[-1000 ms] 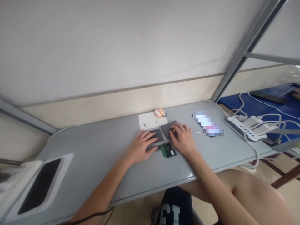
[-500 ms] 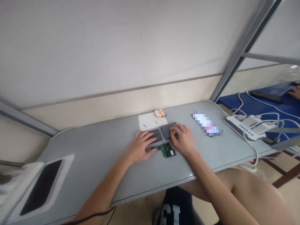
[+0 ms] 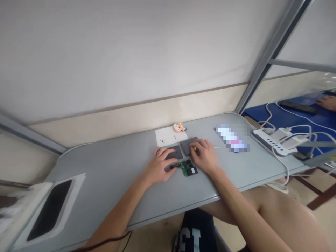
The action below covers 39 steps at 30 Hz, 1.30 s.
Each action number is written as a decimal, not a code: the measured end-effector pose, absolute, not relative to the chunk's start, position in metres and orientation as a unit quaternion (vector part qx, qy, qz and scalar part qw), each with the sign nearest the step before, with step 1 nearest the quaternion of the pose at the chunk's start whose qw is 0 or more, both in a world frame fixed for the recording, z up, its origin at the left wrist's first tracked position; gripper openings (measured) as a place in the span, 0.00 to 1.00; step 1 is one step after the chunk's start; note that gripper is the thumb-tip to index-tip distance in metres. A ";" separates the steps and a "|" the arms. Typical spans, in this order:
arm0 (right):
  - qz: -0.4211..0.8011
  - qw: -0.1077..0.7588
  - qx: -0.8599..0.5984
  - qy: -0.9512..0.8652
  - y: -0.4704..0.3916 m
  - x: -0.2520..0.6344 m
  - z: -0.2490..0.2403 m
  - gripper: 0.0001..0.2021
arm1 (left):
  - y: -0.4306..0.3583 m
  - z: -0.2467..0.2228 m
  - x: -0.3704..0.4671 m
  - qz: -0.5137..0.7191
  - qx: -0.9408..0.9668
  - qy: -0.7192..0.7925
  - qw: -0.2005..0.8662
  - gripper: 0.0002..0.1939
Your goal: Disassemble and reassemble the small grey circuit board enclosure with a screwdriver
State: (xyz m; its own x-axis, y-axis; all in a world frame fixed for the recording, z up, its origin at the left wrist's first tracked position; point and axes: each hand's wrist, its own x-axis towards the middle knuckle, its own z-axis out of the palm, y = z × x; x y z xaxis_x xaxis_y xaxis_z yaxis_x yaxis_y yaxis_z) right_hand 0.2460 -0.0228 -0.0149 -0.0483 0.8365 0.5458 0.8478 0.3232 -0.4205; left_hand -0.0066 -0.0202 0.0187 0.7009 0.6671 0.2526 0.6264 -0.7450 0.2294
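My left hand (image 3: 157, 166) is open, fingers apart, over the edge of a flat dark panel (image 3: 176, 152). Its thumb and index finger lie around the left end of a green circuit board (image 3: 183, 167), which has black parts and a white label; whether they grip it I cannot tell. My right hand (image 3: 204, 154) is closed on a screwdriver with a yellow handle (image 3: 195, 148), its thin shaft (image 3: 219, 147) pointing right. Under that hand's fingers lies a second dark panel (image 3: 186, 145), partly hidden.
Several small dark screws lie on a white paper (image 3: 164, 134), with an orange animal-faced case (image 3: 179, 127) at its corner. Right of my hands are a phone (image 3: 231, 138) and a power strip (image 3: 273, 142) with cables. A dark tablet-like slab (image 3: 49, 210) lies at left. Another person's hand (image 3: 328, 102) shows far right.
My left hand's fingers have drawn back from the left panel toward the circuit board's left end, uncovering more of the panel. My right hand has stayed in place with the screwdriver.
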 end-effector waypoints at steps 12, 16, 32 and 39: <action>0.004 0.378 -0.576 -0.724 -0.023 0.248 -0.016 0.09 | -0.023 0.028 -0.010 0.173 0.912 0.358 0.103 0.08; 0.025 0.374 -0.554 -0.744 -0.024 0.248 -0.015 0.09 | -0.019 0.025 -0.014 0.202 0.904 0.359 0.112 0.10; 0.007 0.373 -0.579 -0.725 -0.024 0.248 -0.016 0.09 | 0.001 0.017 -0.037 0.210 0.873 0.424 0.117 0.17; 0.014 0.374 -0.563 -0.737 -0.025 0.246 -0.013 0.08 | 0.003 0.010 -0.037 0.223 0.856 0.447 0.131 0.17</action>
State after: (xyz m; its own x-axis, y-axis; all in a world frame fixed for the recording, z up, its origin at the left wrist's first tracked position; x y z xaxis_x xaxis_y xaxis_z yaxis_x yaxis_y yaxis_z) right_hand 0.2463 -0.0255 -0.0127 -0.0852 0.8399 0.5360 0.8196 0.3650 -0.4416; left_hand -0.0371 0.0025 0.0105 0.5012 0.8239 0.2646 0.7074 -0.5662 0.4230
